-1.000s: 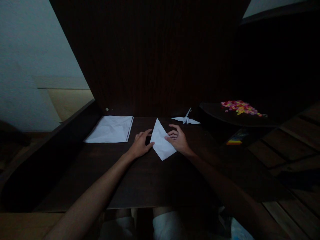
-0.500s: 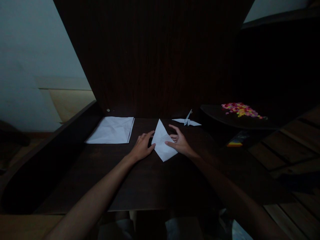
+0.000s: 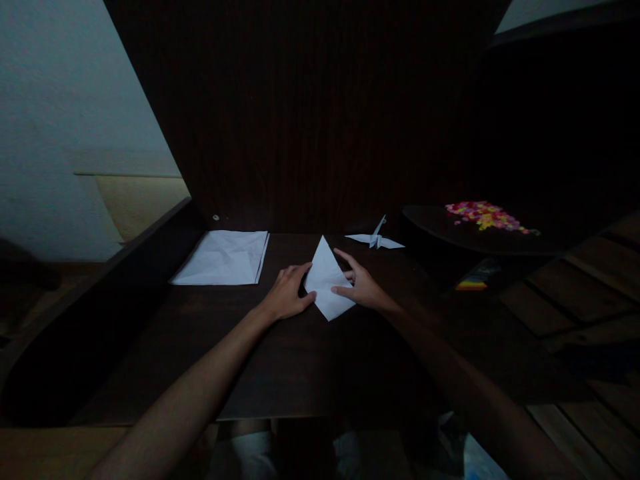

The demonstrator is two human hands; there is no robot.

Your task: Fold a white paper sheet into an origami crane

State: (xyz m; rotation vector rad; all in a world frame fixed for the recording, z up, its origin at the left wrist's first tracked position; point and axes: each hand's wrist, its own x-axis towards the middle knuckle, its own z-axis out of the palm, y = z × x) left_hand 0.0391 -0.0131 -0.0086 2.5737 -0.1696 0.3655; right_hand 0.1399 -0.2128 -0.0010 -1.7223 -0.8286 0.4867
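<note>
A kite-shaped sheet of folded white paper [image 3: 325,270] lies between my two hands on the dark wooden tabletop, one tip pointing away from me. My left hand [image 3: 290,292] grips its left edge, thumb in front and fingers at the side. On the right, my right hand [image 3: 366,288] has its thumb pressed on the paper's face; its index finger reaches out past the edge, and the other fingers are partly hidden behind the paper. Beyond that hand stands a finished-looking white paper crane [image 3: 376,240] with its wings spread.
Several white paper sheets [image 3: 220,259] lie stacked at the back left, beside a low side panel [image 3: 110,307]. At the right, a raised curved shelf [image 3: 425,223] carries a heap of small pink, red and yellow pieces [image 3: 485,215]. A tall dark panel [image 3: 310,120] closes off the back.
The view has shifted slightly. Both hands stay on the folded paper, with the left thumb a little further onto it and the right fingers tucked more behind it.
</note>
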